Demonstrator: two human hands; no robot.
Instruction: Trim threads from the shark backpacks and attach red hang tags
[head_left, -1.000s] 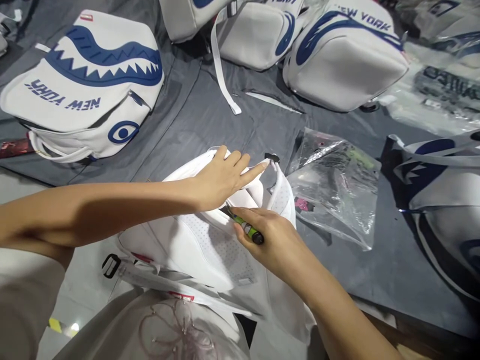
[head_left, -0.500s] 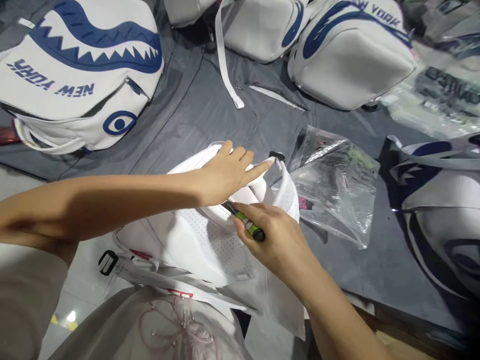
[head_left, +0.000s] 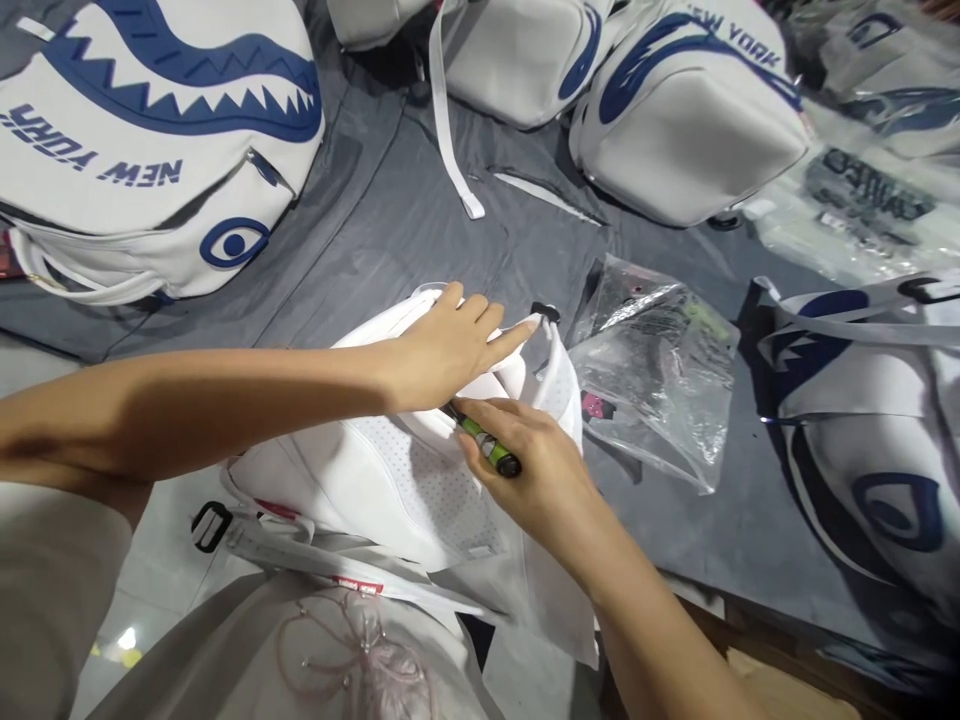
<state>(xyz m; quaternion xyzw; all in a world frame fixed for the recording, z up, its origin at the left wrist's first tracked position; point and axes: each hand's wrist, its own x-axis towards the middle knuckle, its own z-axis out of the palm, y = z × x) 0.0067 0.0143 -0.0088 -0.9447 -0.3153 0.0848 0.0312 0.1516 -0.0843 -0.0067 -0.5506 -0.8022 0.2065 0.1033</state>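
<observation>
White backpack (head_left: 390, 470) lay near edge of grey-covered counter (head_left: 420, 240), back panel up. Left hand (head_left: 442, 350) pressed flat on its top, fingers spread, grip holding nothing, apparently to steady it. Right hand (head_left: 525, 460) closed around green lighter (head_left: 484, 447), tip at seam. Right of it, clear plastic bag (head_left: 652, 370) with small dark items inside. Far left, shark-print backpack (head_left: 150, 150).

The left arm reaches across from the left, its hand (head_left: 450, 345) lying flat, fingers stretched forward. The right arm comes up from below, its hand (head_left: 525, 465) curled closed, knuckles up.
</observation>
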